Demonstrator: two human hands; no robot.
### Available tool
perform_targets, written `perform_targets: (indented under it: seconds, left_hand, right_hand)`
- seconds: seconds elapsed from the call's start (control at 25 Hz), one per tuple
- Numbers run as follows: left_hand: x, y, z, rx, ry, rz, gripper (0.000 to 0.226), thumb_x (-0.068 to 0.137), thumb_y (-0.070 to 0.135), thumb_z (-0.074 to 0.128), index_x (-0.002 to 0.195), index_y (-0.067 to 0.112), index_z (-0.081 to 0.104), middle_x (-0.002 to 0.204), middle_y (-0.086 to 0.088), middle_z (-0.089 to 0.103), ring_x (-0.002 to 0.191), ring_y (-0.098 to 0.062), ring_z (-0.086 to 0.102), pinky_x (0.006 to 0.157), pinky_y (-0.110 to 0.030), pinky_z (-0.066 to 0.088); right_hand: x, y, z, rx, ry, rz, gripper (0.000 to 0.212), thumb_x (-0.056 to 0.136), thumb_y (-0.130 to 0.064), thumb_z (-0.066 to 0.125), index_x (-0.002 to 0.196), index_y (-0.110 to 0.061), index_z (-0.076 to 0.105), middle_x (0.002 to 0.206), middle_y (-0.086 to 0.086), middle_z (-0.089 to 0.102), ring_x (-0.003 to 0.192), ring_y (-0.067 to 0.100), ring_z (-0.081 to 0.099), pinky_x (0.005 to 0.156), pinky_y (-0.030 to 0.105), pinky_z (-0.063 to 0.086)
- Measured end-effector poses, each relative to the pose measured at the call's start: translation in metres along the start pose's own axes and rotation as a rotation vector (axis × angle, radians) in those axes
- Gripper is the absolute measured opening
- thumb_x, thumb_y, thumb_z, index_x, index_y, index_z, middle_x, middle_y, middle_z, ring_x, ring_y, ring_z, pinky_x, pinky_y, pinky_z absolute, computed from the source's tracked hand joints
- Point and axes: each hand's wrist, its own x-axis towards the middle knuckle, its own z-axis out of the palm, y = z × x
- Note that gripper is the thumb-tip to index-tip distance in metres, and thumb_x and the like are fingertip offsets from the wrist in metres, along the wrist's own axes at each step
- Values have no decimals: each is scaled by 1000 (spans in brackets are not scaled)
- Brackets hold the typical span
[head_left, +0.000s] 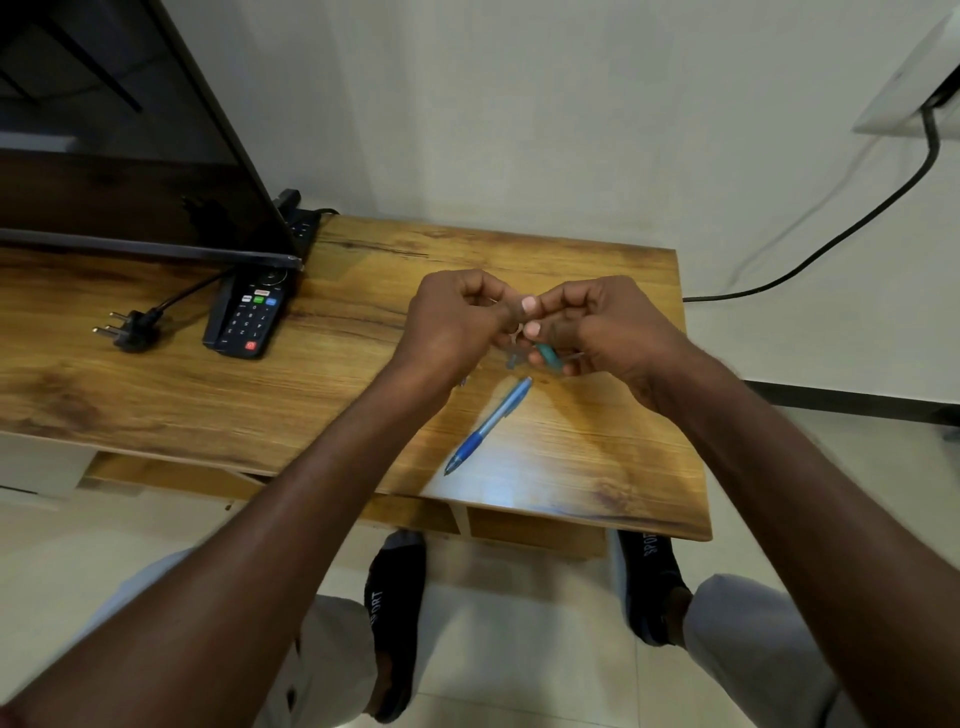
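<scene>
My left hand (457, 317) and my right hand (597, 327) meet above the wooden table (322, 384), fingers curled. Together they pinch a small bunch of keys (515, 349) on a ring, which hangs between them. A teal key cover (548, 355) sits under the fingers of my right hand. Most of the ring is hidden by my fingers. A blue pen (491, 425) lies on the table just below my hands, pointing toward the front edge.
A black remote control (250, 318) lies at the left under the corner of a television screen (130, 156). A loose black plug (130, 328) lies further left. A power strip (301, 223) sits behind the screen. A black cable (831, 239) runs down the wall.
</scene>
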Motion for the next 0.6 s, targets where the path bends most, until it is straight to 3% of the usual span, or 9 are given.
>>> perform_targets:
  seconds: [0.2,0.44,0.52,0.6]
  left_hand:
    - [-2,3,1,-117,-7,-38,18,90,17,82,97,2,75,88,-19,78,75,-21,75,58,-21,55]
    - [-2,2,1,-262,-33,-101,12,94,9,76,94,-2,71,89,-23,78,85,-34,78,78,-38,67]
    - [-2,2,2,-257,-36,-92,12,95,10,75,91,0,71,87,-22,78,83,-30,79,80,-39,67]
    - [-1,2,3,-256,-36,-82,13,96,11,75,91,0,70,85,-21,78,79,-26,78,79,-39,66]
  right_hand:
    - [0,-1,0,-25,41,-22,16,90,-11,81,105,-9,80,92,12,82,74,13,76,56,25,51]
    - [1,-2,-1,11,75,-91,12,90,-3,79,101,3,77,87,14,81,81,16,80,65,19,58]
    - [1,-1,-3,15,77,-101,12,90,-2,79,101,4,77,86,13,81,82,18,80,68,22,61]
    - [2,-1,-4,0,82,-105,11,90,-3,79,100,3,77,86,13,81,85,22,81,79,35,66]
